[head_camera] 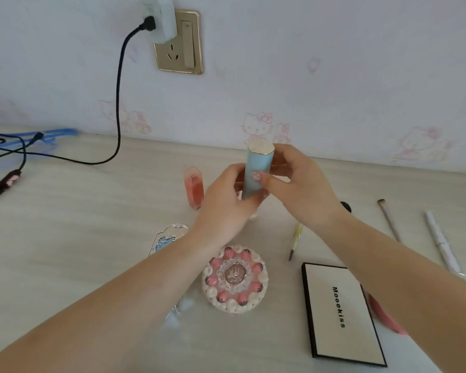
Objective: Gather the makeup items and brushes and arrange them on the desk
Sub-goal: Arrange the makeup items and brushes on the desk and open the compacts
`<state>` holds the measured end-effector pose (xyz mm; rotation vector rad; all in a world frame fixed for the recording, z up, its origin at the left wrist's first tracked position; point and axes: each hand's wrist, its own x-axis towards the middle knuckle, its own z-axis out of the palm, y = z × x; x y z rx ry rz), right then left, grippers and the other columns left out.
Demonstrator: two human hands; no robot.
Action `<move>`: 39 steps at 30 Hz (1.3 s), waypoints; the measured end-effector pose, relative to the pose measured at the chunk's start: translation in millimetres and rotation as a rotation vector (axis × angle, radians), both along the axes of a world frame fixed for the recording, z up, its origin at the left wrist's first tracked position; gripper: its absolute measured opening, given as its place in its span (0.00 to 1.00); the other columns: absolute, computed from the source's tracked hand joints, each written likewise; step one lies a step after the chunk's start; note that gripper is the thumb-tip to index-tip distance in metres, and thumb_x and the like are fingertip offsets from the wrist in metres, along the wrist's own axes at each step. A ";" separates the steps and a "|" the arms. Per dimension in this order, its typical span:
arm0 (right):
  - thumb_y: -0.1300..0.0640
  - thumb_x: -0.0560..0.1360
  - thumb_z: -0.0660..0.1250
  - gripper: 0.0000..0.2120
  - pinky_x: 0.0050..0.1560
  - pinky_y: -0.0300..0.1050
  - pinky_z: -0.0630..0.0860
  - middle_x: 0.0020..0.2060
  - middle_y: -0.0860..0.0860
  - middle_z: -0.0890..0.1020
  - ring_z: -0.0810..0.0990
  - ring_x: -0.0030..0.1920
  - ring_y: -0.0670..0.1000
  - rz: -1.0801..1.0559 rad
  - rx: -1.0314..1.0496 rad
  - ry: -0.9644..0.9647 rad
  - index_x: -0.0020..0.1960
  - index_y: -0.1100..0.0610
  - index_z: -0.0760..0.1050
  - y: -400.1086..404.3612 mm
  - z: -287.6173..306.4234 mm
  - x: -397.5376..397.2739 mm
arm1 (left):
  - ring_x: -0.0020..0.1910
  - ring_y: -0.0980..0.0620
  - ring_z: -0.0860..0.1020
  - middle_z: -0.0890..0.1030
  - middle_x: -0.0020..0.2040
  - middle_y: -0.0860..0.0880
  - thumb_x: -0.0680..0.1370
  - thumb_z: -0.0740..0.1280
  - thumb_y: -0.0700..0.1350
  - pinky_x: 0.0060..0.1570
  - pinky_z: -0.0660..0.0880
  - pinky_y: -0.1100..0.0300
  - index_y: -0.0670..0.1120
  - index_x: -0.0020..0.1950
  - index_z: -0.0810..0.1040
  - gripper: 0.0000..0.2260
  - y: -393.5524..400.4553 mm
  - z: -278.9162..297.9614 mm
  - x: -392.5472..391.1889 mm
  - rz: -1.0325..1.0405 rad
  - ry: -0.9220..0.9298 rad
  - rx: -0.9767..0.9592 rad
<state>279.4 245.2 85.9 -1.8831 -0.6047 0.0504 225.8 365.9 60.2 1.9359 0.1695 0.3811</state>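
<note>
Both hands, left hand and right hand, are gripping an upright pale blue tube above the desk; the palette is reading "Mooekiss".

A home bedroom desk
Cartoon-cat wallpaper is lining the wall above a pale desk; a gold socket is feeding a black cable.

Left hand and right hand grip an upright blue tube above the desk, near a round compact.
</note>
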 end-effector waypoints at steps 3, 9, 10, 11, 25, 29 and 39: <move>0.58 0.73 0.70 0.15 0.58 0.47 0.77 0.52 0.45 0.81 0.80 0.54 0.45 0.002 0.070 0.015 0.58 0.48 0.74 -8.4 9.0 -12.9 | 0.51 0.60 0.79 0.81 0.50 0.58 0.70 0.74 0.49 0.51 0.76 0.64 0.50 0.56 0.76 0.17 -2.6 5.1 -9.3 0.006 -0.083 0.013; 0.54 0.70 0.72 0.18 0.51 0.39 0.76 0.49 0.45 0.80 0.80 0.52 0.45 -0.055 0.198 0.000 0.56 0.47 0.70 -15.4 40.0 -63.4 | 0.39 0.67 0.75 0.78 0.39 0.60 0.68 0.73 0.52 0.45 0.69 0.72 0.52 0.49 0.76 0.12 -20.1 38.9 -52.6 0.030 -0.220 0.085; 0.53 0.70 0.73 0.18 0.50 0.39 0.76 0.47 0.44 0.80 0.80 0.51 0.44 -0.077 0.216 -0.003 0.56 0.47 0.69 -15.0 44.0 -71.2 | 0.40 0.66 0.76 0.79 0.39 0.60 0.67 0.72 0.54 0.47 0.71 0.66 0.53 0.48 0.76 0.13 -22.1 42.0 -59.4 0.032 -0.237 0.073; 0.53 0.70 0.73 0.18 0.49 0.40 0.76 0.46 0.44 0.80 0.80 0.49 0.44 -0.099 0.228 -0.019 0.55 0.47 0.70 -15.7 53.2 -83.8 | 0.40 0.63 0.76 0.80 0.39 0.59 0.65 0.71 0.57 0.47 0.72 0.62 0.54 0.47 0.75 0.14 -24.6 50.4 -71.8 0.029 -0.260 0.062; 0.57 0.71 0.72 0.13 0.34 0.26 0.73 0.42 0.45 0.81 0.79 0.35 0.34 -0.038 0.240 -0.061 0.55 0.52 0.75 -29.3 97.2 -165.0 | 0.46 0.61 0.79 0.81 0.45 0.57 0.72 0.71 0.51 0.49 0.75 0.63 0.56 0.59 0.71 0.17 -23.8 74.2 -146.3 -0.081 -0.361 0.087; 0.56 0.73 0.70 0.09 0.40 0.28 0.74 0.42 0.45 0.82 0.79 0.39 0.35 -0.040 0.302 -0.072 0.53 0.53 0.78 -25.3 108.9 -166.9 | 0.45 0.63 0.78 0.80 0.46 0.57 0.72 0.72 0.50 0.44 0.71 0.73 0.54 0.61 0.70 0.20 -17.4 73.5 -150.3 -0.086 -0.358 0.105; 0.52 0.71 0.71 0.16 0.42 0.39 0.75 0.50 0.46 0.80 0.79 0.49 0.48 0.000 0.019 -0.151 0.58 0.48 0.73 33.2 121.1 -107.0 | 0.50 0.52 0.79 0.81 0.50 0.51 0.71 0.74 0.45 0.50 0.75 0.58 0.54 0.49 0.72 0.14 83.2 58.5 -120.8 0.166 -0.296 -0.058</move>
